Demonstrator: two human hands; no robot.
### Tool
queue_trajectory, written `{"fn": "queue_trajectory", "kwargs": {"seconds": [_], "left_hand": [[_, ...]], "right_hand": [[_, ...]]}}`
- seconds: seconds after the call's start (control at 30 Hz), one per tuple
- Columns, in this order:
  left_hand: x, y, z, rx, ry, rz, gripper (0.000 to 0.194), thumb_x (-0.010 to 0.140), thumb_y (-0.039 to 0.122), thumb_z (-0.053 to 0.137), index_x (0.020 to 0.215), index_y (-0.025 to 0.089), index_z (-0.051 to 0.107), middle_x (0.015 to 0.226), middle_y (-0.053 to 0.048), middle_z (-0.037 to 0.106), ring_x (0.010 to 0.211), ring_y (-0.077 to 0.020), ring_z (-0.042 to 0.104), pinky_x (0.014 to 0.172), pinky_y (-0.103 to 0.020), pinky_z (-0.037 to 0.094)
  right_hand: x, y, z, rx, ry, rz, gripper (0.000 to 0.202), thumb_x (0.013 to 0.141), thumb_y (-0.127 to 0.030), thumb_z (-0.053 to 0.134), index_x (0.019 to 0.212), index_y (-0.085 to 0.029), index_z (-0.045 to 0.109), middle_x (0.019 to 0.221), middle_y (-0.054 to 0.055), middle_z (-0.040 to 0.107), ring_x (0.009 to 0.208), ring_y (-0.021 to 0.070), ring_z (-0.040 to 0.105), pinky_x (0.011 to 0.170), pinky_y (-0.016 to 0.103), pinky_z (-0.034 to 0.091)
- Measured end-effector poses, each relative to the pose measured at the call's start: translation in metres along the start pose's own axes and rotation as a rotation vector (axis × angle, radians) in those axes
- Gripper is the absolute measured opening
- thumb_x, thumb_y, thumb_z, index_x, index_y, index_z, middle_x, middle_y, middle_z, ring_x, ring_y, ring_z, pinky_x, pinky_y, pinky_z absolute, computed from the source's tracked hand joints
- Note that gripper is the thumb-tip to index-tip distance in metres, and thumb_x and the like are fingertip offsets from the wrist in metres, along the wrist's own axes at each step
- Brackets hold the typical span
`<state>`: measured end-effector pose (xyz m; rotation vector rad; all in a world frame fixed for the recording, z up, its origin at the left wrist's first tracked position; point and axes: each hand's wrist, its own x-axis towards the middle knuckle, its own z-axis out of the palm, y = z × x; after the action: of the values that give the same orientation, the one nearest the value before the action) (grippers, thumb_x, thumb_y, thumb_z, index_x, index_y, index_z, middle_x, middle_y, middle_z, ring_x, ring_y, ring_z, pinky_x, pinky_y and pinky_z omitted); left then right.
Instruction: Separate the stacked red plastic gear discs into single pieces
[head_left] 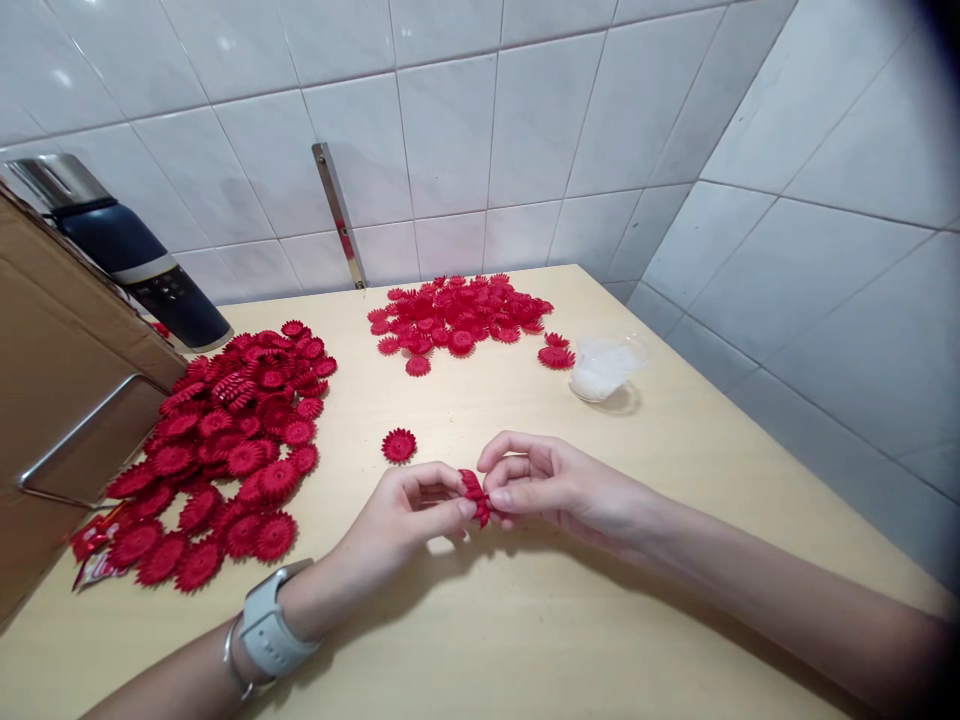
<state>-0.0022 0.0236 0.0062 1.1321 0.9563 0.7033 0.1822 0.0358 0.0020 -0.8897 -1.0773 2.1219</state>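
Between my two hands, above the front of the table, is a small red flower piece (474,497) with a toothed edge, seen nearly side-on. My left hand (427,505) pinches it between thumb and fingers from the left. From the right, the thumb and forefinger of my right hand (544,485) are closed at its middle; anything tiny between those fingertips is hidden. A single red flower piece (399,446) lies flat on the table just beyond my left hand.
A big heap of red flower pieces (247,458) lies left, beside a cardboard box (67,380) and a dark blue flask (142,250). Another heap (461,318) is at the back. A clear cup (600,372) with white contents stands right on the pale table (675,450), near tiled walls.
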Motion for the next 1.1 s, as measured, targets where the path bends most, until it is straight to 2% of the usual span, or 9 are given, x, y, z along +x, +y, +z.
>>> {"fn": "queue_trajectory", "kwargs": {"seconds": [0.13,0.27,0.4,0.57,0.87,1.0,1.1], "left_hand": [[0.0,0.0,0.001,0.001,0.002,0.01,0.01,0.07,0.022,0.066,0.071,0.013,0.064,0.07,-0.003,0.064,0.064,-0.0136,0.058,0.063,-0.027,0.043],[-0.002,0.0,0.003,0.02,0.017,0.036,0.01,0.071,0.022,0.066,0.07,0.013,0.061,0.071,-0.004,0.064,0.066,-0.0144,0.059,0.063,-0.027,0.044],[-0.003,0.0,0.004,0.027,0.008,0.032,0.005,0.072,0.018,0.063,0.072,0.013,0.061,0.073,-0.003,0.064,0.067,-0.0134,0.058,0.063,-0.026,0.045],[-0.003,0.001,0.005,0.052,0.048,0.024,0.003,0.071,0.016,0.062,0.073,0.013,0.063,0.073,-0.003,0.064,0.068,-0.0134,0.057,0.065,-0.026,0.045],[-0.002,-0.001,0.004,0.072,0.038,0.043,0.003,0.073,0.017,0.062,0.072,0.015,0.062,0.071,0.0,0.061,0.067,-0.0114,0.054,0.064,-0.024,0.042],[-0.004,-0.001,0.005,0.127,0.029,0.066,0.007,0.076,0.019,0.059,0.072,0.014,0.062,0.07,0.0,0.061,0.066,-0.011,0.054,0.062,-0.022,0.042],[-0.008,0.001,0.006,0.26,0.049,0.132,0.007,0.077,0.017,0.057,0.072,0.015,0.061,0.07,0.0,0.061,0.067,-0.0115,0.055,0.064,-0.022,0.042]], "right_hand": [[-0.002,-0.001,0.003,-0.046,0.021,-0.011,0.016,0.069,-0.017,0.069,0.08,-0.017,0.056,0.068,-0.001,0.062,0.059,0.0103,0.056,0.058,0.025,0.042],[-0.004,-0.001,0.009,-0.144,0.103,-0.063,0.013,0.071,-0.015,0.064,0.079,-0.017,0.054,0.068,-0.002,0.059,0.06,0.0111,0.056,0.055,0.024,0.042],[-0.005,-0.002,0.014,-0.233,0.139,-0.146,0.019,0.066,-0.007,0.061,0.079,-0.018,0.052,0.067,-0.003,0.056,0.06,0.0101,0.054,0.058,0.024,0.043],[-0.007,-0.003,0.016,-0.254,0.15,-0.157,0.022,0.063,-0.006,0.06,0.078,-0.018,0.051,0.067,-0.003,0.056,0.062,0.0106,0.053,0.06,0.025,0.043],[-0.008,-0.002,0.018,-0.275,0.104,-0.208,0.015,0.074,-0.024,0.063,0.076,-0.019,0.049,0.073,-0.002,0.053,0.068,0.0107,0.051,0.062,0.024,0.041],[-0.011,0.001,0.022,-0.425,0.107,-0.283,0.004,0.084,-0.019,0.05,0.08,-0.02,0.048,0.076,-0.002,0.053,0.072,0.011,0.051,0.063,0.023,0.041],[-0.013,0.005,0.024,-0.565,0.167,-0.323,0.007,0.086,-0.016,0.044,0.084,-0.021,0.048,0.08,0.0,0.054,0.076,0.0131,0.054,0.067,0.026,0.043]]}}
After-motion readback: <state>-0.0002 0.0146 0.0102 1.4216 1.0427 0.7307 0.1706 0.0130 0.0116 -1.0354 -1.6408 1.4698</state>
